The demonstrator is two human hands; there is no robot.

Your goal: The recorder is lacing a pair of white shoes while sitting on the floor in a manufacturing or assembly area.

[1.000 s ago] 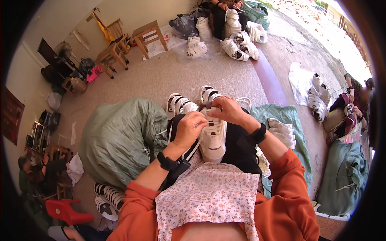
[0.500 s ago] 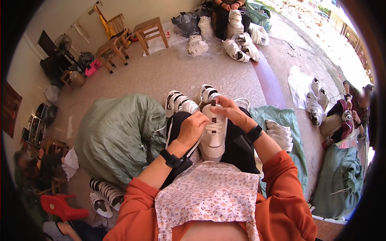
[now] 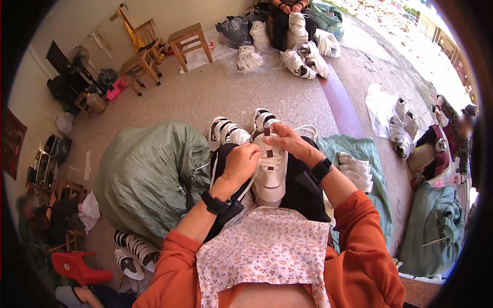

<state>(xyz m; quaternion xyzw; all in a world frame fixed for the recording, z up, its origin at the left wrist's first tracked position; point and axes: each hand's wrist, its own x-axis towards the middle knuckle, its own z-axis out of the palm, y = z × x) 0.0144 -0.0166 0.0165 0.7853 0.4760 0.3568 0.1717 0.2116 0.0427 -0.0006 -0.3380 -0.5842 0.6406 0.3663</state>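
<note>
A white shoe upper (image 3: 270, 187) with dark tabs down its tongue lies lengthwise between my thighs, heel away from me hidden partly by my fingers. My left hand (image 3: 240, 165) is closed at the left row of eyelets, pinching a white shoelace (image 3: 251, 186) whose strand hangs down beside the upper. My right hand (image 3: 288, 142) grips the far end of the upper by the tongue, thumb on top. Laces cross the middle of the upper. Just beyond my hands stand stacks of white-and-black shoe uppers (image 3: 224, 131).
A large green sack (image 3: 149, 174) bulges at my left. On a green cloth (image 3: 377, 190) at my right sits a stack of white uppers (image 3: 355, 172). A red plastic stool (image 3: 82, 267), wooden stools (image 3: 187, 43) and co-workers surround me. More uppers (image 3: 305, 59) lie ahead.
My left hand has shifted slightly, staying at the left eyelets. My right thumb has moved a little on the tongue. The co-worker at far right has raised an arm.
</note>
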